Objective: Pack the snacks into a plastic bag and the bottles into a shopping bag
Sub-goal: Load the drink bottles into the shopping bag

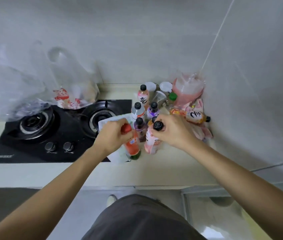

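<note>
Both arms are stretched forward over the counter [163, 170], beside the black hob [38, 135]. At the right end of the counter, near the front edge, the red-capped orange bottle [132, 146] is gripped at its neck by the left hand [113, 135], fingers curled round it. The pink bottle [152, 142] is pinched below its black cap by the right hand [173, 129]. The labels are too blurred to be read.

Little is legible. Bold black brush-style character on the white label of the orange bottle [193, 116] lying at right of centre; a similar black character on the pink-capped-in-black bottle [143, 97] standing behind. Small white mark at the hob's [33, 149] lower left corner, unreadable. Other labels blurred.
</note>
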Available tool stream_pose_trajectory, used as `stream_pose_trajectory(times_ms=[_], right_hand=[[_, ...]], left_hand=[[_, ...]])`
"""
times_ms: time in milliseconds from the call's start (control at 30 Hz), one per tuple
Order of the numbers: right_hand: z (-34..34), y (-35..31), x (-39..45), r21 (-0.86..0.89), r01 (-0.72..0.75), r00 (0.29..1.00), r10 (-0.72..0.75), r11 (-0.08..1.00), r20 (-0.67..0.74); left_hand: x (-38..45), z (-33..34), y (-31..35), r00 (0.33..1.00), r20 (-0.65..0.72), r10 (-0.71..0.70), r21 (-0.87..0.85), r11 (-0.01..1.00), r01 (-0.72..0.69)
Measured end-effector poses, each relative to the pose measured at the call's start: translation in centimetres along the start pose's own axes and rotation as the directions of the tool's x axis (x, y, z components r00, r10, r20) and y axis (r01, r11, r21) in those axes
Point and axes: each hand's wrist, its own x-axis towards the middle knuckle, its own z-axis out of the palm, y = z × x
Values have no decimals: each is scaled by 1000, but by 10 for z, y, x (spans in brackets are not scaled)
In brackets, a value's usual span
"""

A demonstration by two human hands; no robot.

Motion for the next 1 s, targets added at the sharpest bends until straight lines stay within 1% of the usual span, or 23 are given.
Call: stream_pose_trajectory(times_ms=[100,200,333,433,567,700,867,1000], right_hand=[[14,-26,23,27,92,996,-92,995,1],[29,-45,43,9,151,988,-151,989,26],[52,-59,66,-34,193,978,-190,981,81],[69,-68,80,-78,198,974,-187,977,129],[87,-71,102,-156,175,977,-151,972,151],[96,-67,126,-250,192,973,-151,949,172],[102,-59,148,-312,172,968,-102,934,228],[106,-57,157,-356,189,962,-99,915,255]], left_hand=[[1,-23,-18,994,-93,-56,31,998,59],[6,-34,-31,988,-127,-92,59,993,100],[16,-38,-51,979,-131,-154,57,985,163],[21,-37,-63,975,-126,-186,81,977,197],[25,-31,-75,971,-76,-228,65,970,233],[27,-22,-80,974,-23,-225,58,973,225],[31,-5,-78,990,15,-138,54,989,137],[39,11,-69,993,69,-100,50,994,97]])
